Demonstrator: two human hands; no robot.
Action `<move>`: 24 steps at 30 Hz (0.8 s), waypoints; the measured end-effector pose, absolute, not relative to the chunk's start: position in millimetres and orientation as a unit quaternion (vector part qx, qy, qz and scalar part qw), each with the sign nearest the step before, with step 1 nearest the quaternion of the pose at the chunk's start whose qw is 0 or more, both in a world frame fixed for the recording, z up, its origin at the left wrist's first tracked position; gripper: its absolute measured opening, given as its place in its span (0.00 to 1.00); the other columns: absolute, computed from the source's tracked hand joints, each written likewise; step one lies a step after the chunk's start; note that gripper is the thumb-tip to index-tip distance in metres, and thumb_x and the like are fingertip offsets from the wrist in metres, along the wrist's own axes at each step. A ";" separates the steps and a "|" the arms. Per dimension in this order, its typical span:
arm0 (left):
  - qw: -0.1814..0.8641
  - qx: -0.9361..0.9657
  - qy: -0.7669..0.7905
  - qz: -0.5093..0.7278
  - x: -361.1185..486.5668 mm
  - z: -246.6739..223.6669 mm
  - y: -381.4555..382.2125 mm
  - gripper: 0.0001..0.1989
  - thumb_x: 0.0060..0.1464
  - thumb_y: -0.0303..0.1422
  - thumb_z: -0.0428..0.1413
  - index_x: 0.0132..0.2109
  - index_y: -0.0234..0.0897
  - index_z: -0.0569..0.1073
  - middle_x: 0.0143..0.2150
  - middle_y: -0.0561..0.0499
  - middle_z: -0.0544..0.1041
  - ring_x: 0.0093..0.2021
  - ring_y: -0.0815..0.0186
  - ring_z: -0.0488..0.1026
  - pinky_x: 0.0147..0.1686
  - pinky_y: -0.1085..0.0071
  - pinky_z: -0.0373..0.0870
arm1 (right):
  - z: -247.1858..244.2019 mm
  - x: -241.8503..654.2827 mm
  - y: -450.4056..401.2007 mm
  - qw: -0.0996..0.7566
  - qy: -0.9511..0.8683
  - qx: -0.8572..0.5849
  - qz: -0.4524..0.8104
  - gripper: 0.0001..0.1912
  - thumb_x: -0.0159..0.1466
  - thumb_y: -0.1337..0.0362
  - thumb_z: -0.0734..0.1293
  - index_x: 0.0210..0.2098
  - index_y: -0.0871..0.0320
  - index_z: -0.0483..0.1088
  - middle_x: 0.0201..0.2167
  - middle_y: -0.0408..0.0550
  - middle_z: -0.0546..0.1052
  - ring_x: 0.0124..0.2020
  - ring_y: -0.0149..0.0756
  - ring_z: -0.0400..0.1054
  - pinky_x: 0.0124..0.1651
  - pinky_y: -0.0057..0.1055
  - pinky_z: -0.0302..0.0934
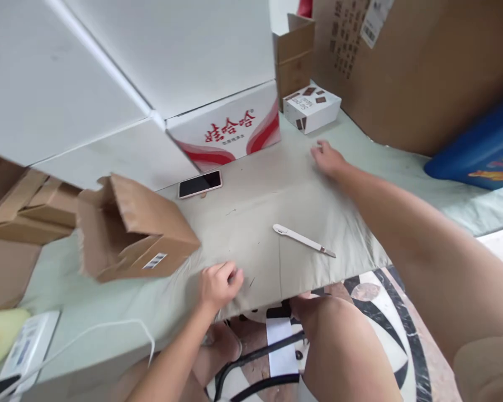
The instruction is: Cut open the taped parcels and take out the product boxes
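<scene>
My left hand (220, 286) rests on the cloth-covered surface (251, 223) near its front edge, fingers curled into a loose fist with nothing showing in it. My right hand (329, 158) is stretched out toward the back right, slightly blurred, its fingers bent but apart and holding nothing I can see. Just beyond it, not touched, lies a white box (314, 109) printed with brown chocolate pieces. Between my hands is a white-handled scalpel (302, 240), its blade pointing right toward the front edge.
An open cardboard box (163, 223) lies left, with a phone (200, 184) behind it. White cartons (230, 134) stand at the back. A tall carton (402, 72) and blue container (482, 145) are at right. A white cable (100, 324) crosses the front left.
</scene>
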State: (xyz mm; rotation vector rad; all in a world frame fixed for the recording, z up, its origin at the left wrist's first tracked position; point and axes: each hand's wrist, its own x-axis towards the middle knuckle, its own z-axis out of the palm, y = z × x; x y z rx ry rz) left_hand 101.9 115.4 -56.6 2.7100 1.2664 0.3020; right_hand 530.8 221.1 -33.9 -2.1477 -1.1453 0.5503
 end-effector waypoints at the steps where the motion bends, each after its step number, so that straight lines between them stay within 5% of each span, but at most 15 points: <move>1: 0.084 0.893 0.433 0.085 103.8 -55.9 113.4 0.17 0.60 0.36 0.48 0.23 0.39 0.63 0.19 0.52 0.70 0.22 0.66 0.64 0.26 0.68 0.50 | -34.0 512.2 206.6 0.301 -0.454 -0.814 0.202 0.28 0.73 0.60 0.58 0.69 0.64 0.60 0.66 0.63 0.70 0.66 0.49 0.66 0.69 0.47 0.56; 8: 0.163 0.868 0.447 0.144 93.9 -43.7 97.7 0.16 0.62 0.35 0.49 0.26 0.38 0.69 0.24 0.50 0.70 0.27 0.66 0.65 0.30 0.68 0.49 | 8.7 361.8 136.3 0.214 -0.643 -0.720 0.149 0.21 0.65 0.61 0.65 0.57 0.56 0.72 0.58 0.58 0.77 0.54 0.51 0.74 0.63 0.54 0.66; 15: 0.254 0.865 0.389 0.187 68.5 -41.5 77.3 0.18 0.61 0.38 0.50 0.24 0.38 0.67 0.22 0.51 0.73 0.26 0.65 0.66 0.29 0.67 0.52 | 70.6 202.9 113.1 0.228 -0.880 -0.417 -0.009 0.22 0.69 0.58 0.63 0.62 0.50 0.67 0.58 0.53 0.76 0.61 0.49 0.69 0.59 0.50 0.71; 24: 0.291 0.859 0.362 0.216 55.2 -28.9 83.7 0.18 0.61 0.40 0.49 0.24 0.38 0.66 0.20 0.51 0.70 0.24 0.65 0.67 0.27 0.66 0.48 | 83.4 138.3 158.9 0.151 -0.854 -0.483 -0.119 0.19 0.65 0.55 0.70 0.54 0.52 0.71 0.61 0.54 0.73 0.57 0.56 0.65 0.47 0.51 0.72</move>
